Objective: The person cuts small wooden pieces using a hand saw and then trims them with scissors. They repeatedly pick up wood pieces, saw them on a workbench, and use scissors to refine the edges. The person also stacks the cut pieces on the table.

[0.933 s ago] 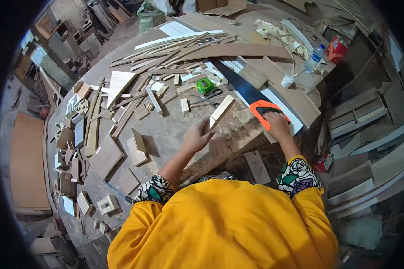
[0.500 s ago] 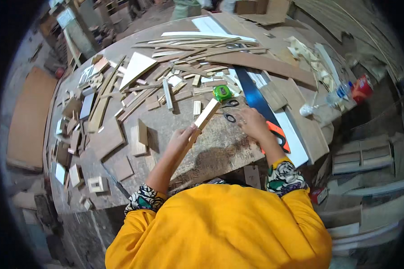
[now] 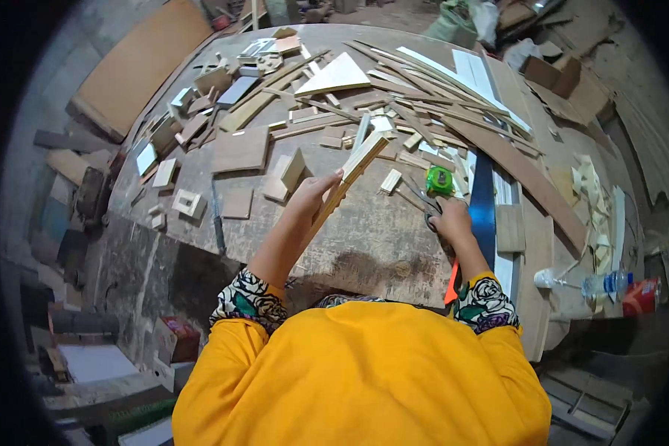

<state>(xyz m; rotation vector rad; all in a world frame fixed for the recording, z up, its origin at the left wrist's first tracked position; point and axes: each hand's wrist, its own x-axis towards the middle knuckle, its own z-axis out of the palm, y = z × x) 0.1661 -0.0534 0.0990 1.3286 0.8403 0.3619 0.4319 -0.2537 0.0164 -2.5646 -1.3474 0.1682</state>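
My left hand (image 3: pixel 316 195) is closed round a narrow wooden strip (image 3: pixel 362 156), which slants up and away to the right above the table. On the right, my right hand (image 3: pixel 452 218) has its fingers on the dark handles of a pair of scissors (image 3: pixel 426 199); the blades point away to the left. Just beyond that hand lies a green tape measure (image 3: pixel 439 178). A handsaw (image 3: pixel 482 195) with a dark blue blade is to its right, its orange handle (image 3: pixel 452 284) partly covered by my forearm. A small pale wood block (image 3: pixel 391 181) lies between my hands.
Many thin wood strips (image 3: pixel 431 97) are piled across the far side of the worktable (image 3: pixel 334 256). A triangular board (image 3: pixel 334 75), a square panel (image 3: pixel 241 150) and small blocks lie left. Along the right are long boards (image 3: pixel 537 260), wood shavings (image 3: pixel 589 195) and a plastic bottle (image 3: pixel 606 284).
My right hand has closed on the scissors' handles, where it was reaching with spread fingers beside them. My left hand still holds the wooden strip. The view has swung to the left.
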